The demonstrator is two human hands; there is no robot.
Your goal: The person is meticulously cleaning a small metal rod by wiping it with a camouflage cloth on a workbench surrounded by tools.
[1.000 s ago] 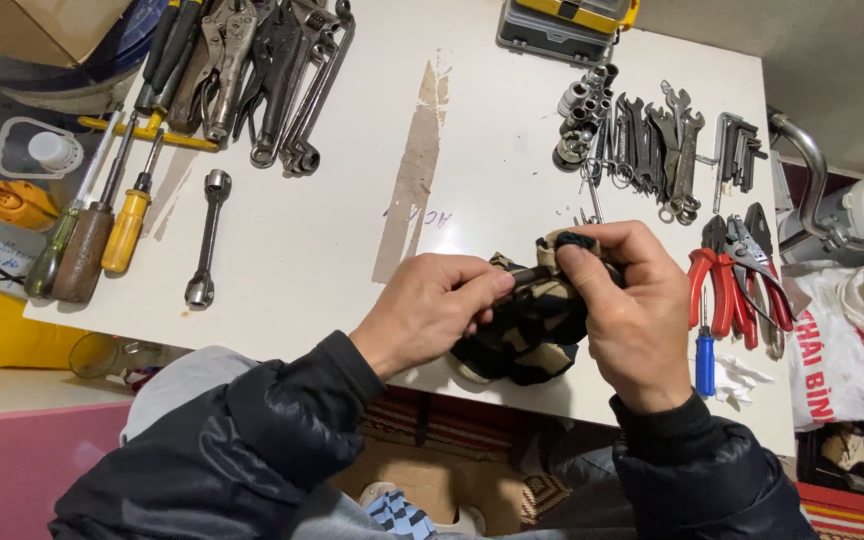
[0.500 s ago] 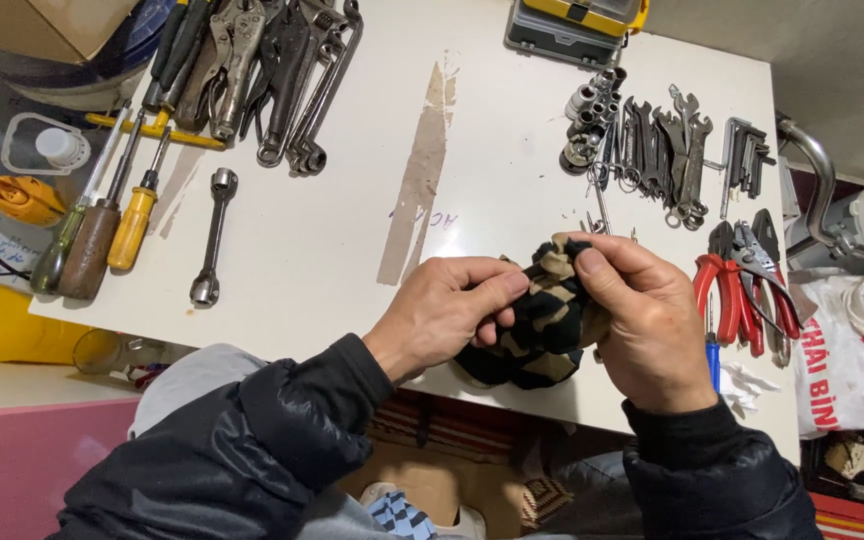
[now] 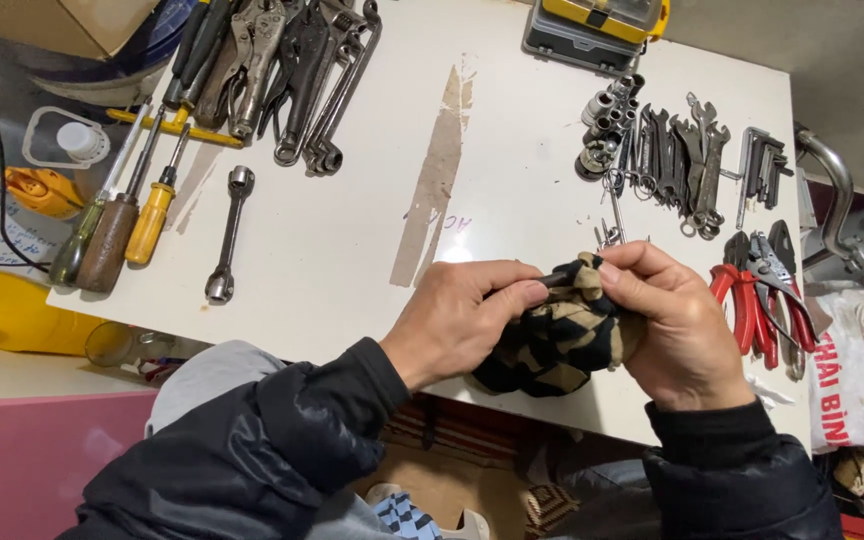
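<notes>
At the far left of the white table (image 3: pixel 352 250), three screwdrivers (image 3: pixel 117 235) are laid side by side, with a small double-ended wrench (image 3: pixel 229 235) just beside them and a heap of pliers and spanners (image 3: pixel 282 70) above. Near the table's front edge, a thin dark metal piece (image 3: pixel 550 280) is pinched between the thumb and fingertips of the left hand (image 3: pixel 457 320), which is closed around it. A dark patterned cloth (image 3: pixel 562 335) is bunched around the same piece and gripped by the right hand (image 3: pixel 677 335), whose fingers are curled shut over the fabric. Sockets (image 3: pixel 602 130) and a row of spanners (image 3: pixel 687 160) are set out behind, and red-handled pliers (image 3: pixel 752 300) lie to the right.

Because both hands are held at the table's edge, the small piece could slip from the cloth and be lost on the floor below. Most of the piece is wrapped in cloth, so its kind cannot be told. The yellow case (image 3: pixel 597 25) is cut off at the top.
</notes>
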